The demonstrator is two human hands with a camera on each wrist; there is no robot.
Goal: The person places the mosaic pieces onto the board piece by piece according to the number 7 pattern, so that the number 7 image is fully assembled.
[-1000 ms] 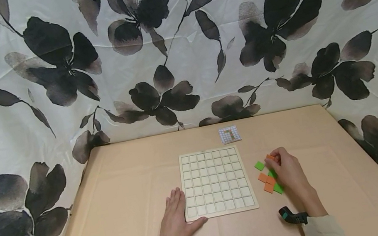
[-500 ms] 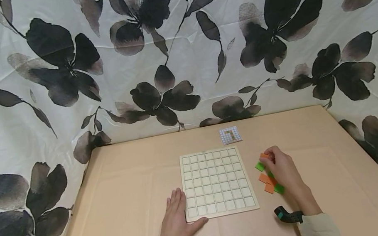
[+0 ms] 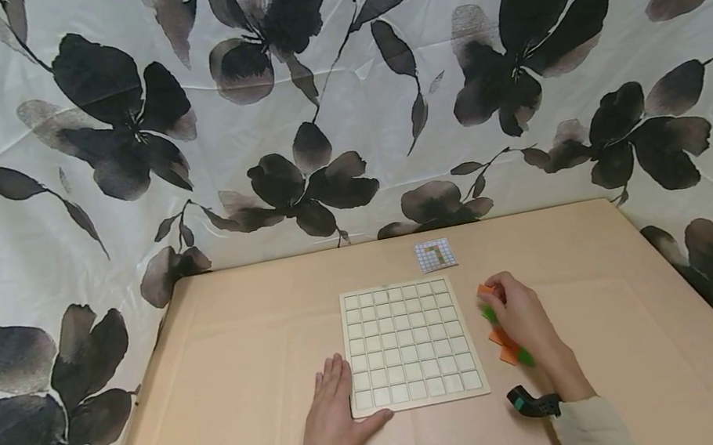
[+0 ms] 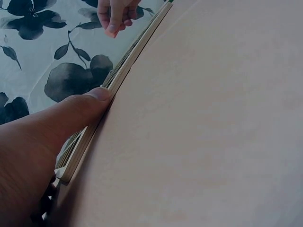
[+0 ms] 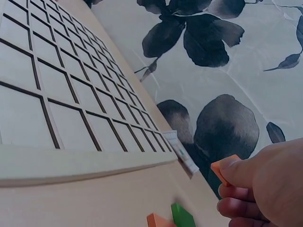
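A pale wooden board (image 3: 409, 340) with a grid of square cells lies flat on the table. My left hand (image 3: 332, 422) rests at its near left corner, fingers straight along the left side and thumb (image 4: 99, 94) on the front edge. To the right of the board, my right hand (image 3: 523, 314) pinches a small orange square tile (image 5: 218, 170) between thumb and fingers, raised over the table. Under that hand lie loose tiles, among them a green tile (image 3: 489, 313) and an orange tile (image 3: 507, 356); the hand partly hides them.
Behind the board lies a small card (image 3: 435, 255) printed with a grid and a coloured pattern. The table (image 3: 241, 338) ends at a white cloth (image 3: 418, 164) with dark flowers. A black wrist strap (image 3: 533, 404) sits on the right wrist.
My right hand, pinching the orange tile, has moved left and slightly away from me, passing over the loose tiles toward the board. The left hand and the board stay put.
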